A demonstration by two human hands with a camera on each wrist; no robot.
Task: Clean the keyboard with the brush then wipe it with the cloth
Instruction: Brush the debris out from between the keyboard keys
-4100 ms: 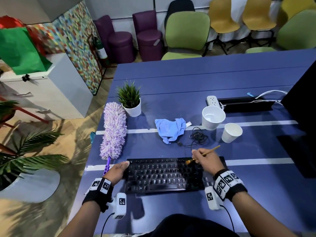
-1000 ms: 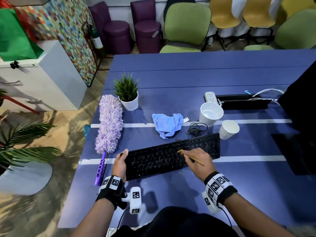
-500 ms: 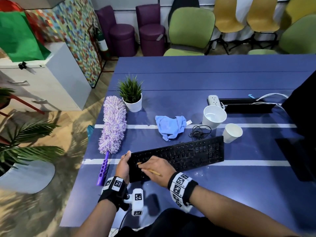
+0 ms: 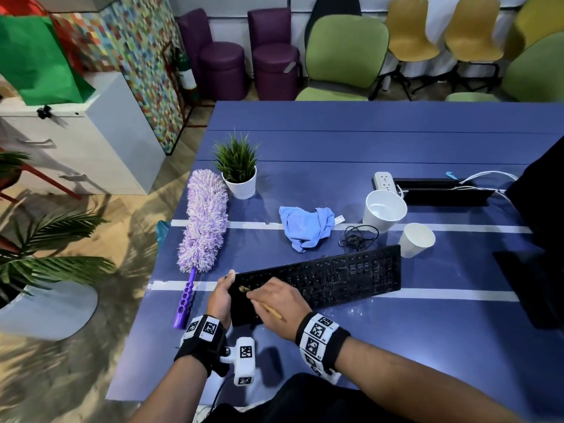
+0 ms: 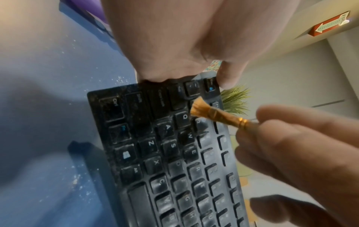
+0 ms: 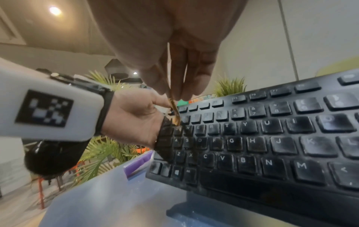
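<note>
A dusty black keyboard (image 4: 335, 276) lies at a slant on the blue table (image 4: 366, 141), its left end lifted. My left hand (image 4: 221, 296) grips that left end, thumb over the top corner (image 5: 227, 79). My right hand (image 4: 274, 303) pinches a small golden brush (image 5: 205, 111), whose bristles touch the keys near Q at the upper left (image 6: 175, 118). The crumpled blue cloth (image 4: 306, 227) lies behind the keyboard, untouched.
A purple duster (image 4: 204, 227) lies left of the keyboard, beside a small potted plant (image 4: 239, 169). Two white cups (image 4: 385, 210) (image 4: 416, 239), a coiled black cable (image 4: 355, 236) and a power strip (image 4: 385, 181) stand behind it. Dust specks (image 5: 77, 181) dot the table.
My right hand has swept the brush leftwards along the keyboard, from its right part to the left end. The keyboard has been turned to a slant, and my left hand keeps hold of its end.
</note>
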